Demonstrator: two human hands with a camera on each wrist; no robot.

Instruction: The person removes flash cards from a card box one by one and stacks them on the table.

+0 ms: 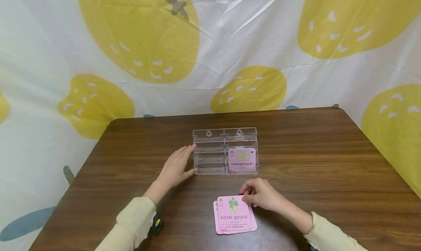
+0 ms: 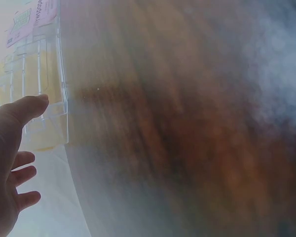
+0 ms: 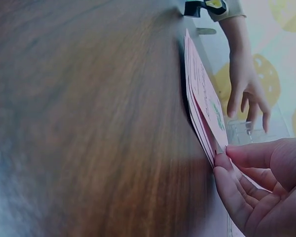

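Note:
My right hand (image 1: 263,195) pinches the upper right corner of a pink card marked "bitter gourd" (image 1: 234,218), which lies on a small stack of pink cards (image 1: 219,231). In the right wrist view the thumb is on the card's face and that corner lifts off the stack (image 3: 193,106). My left hand (image 1: 175,167) has its fingers straight, with fingertips right at the left side of a clear plastic rack (image 1: 210,159). A pink "newspaper" card (image 1: 242,165) stands in the rack's front right compartment.
The rack stands on a dark wood-grain table (image 1: 312,163), two columns wide with several tiers. Behind the table hangs a white cloth (image 1: 184,97) printed with yellow fruit. A black wrist device (image 1: 157,224) shows below the left sleeve.

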